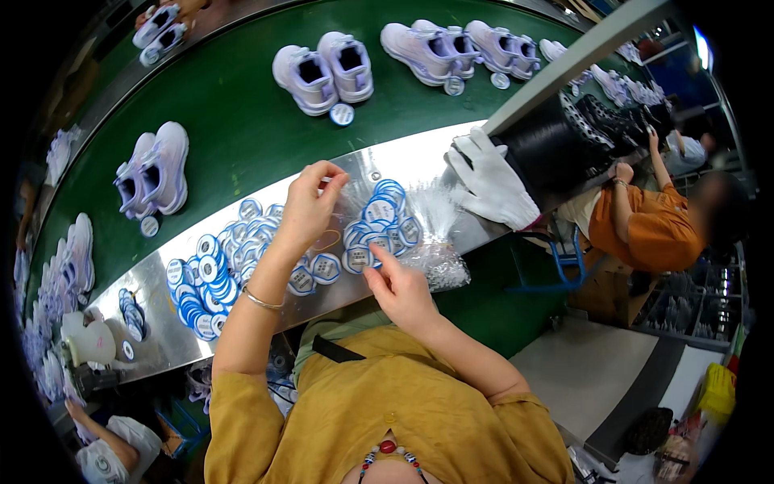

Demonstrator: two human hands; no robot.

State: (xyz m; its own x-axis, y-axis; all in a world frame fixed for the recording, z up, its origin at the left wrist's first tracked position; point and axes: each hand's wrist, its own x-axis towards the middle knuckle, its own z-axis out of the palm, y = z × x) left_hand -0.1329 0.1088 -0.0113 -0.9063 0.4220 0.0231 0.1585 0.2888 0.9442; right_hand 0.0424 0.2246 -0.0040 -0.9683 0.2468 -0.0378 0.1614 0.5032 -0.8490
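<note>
Blue-rimmed tags (214, 278) crowd the desk (411, 165) to its near edge; my right grip (401, 295) touches them, loosely spread. My left grip (310, 202) curls above, its pinch unclear. 1 white glove (493, 179) blocks rightward room.

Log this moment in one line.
left hand: pinched, contents unclear | right hand: at blue-rimmed tags | beside: white glove, clear plastic bundle | beyond: pale shoes, green belt

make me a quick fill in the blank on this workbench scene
The forearm with the metal bangle is the ____ one.
The right hand is at round tags with ____ rims.
The conveyor belt under the sneakers is coloured ____.
The white glove lies to the ____ of those tags.
Missing words: left; blue; green; right.
</note>
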